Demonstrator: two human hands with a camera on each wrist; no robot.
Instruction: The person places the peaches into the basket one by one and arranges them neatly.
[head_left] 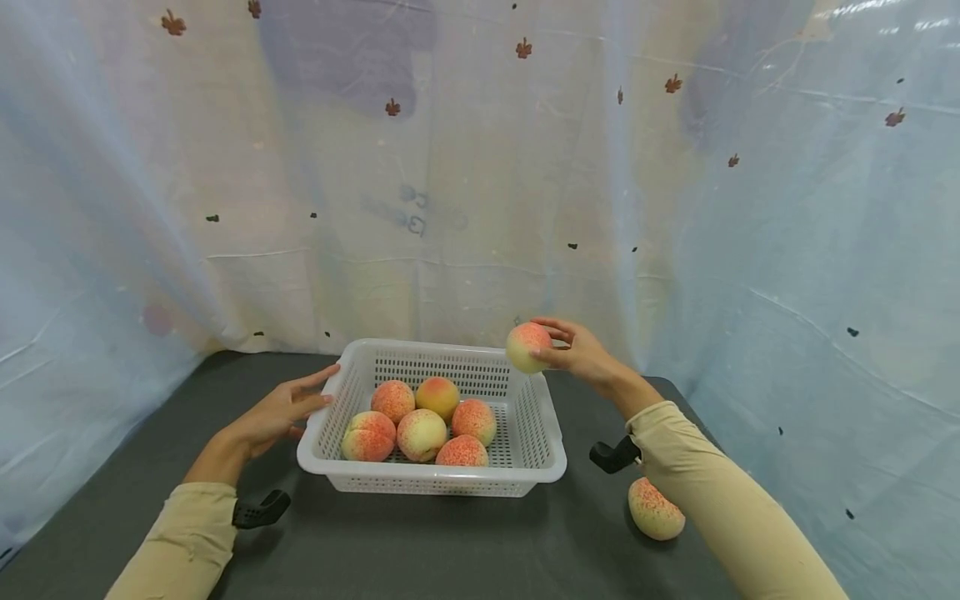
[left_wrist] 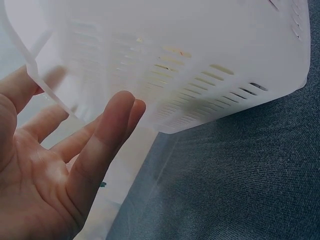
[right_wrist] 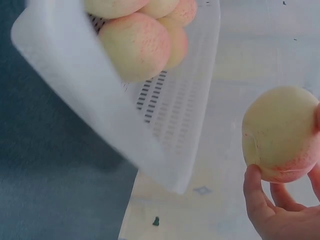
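Note:
A white plastic basket [head_left: 525,477] with slotted walls stands on the dark table and holds several peaches [head_left: 422,435]. My left hand [head_left: 281,412] is at its left side, fingers extended and loosely spread, with fingertips on the rim. In the left wrist view, one digit passes behind the rim while the other fingers [left_wrist: 117,117] stay outside the slotted wall. Above the basket's far right corner, my right hand [head_left: 581,354] holds a yellow-pink peach [head_left: 528,347] between thumb and fingers. The right wrist view shows that peach [right_wrist: 280,132] beyond the basket rim.
Another peach [head_left: 655,509] lies on the table [head_left: 420,550] to the right of the basket, close beneath my right sleeve [head_left: 712,483]. Behind the table and along both sides hangs a pale plastic curtain [head_left: 480,208] with small leaf marks. Inside the basket, the peaches gather toward the left and middle.

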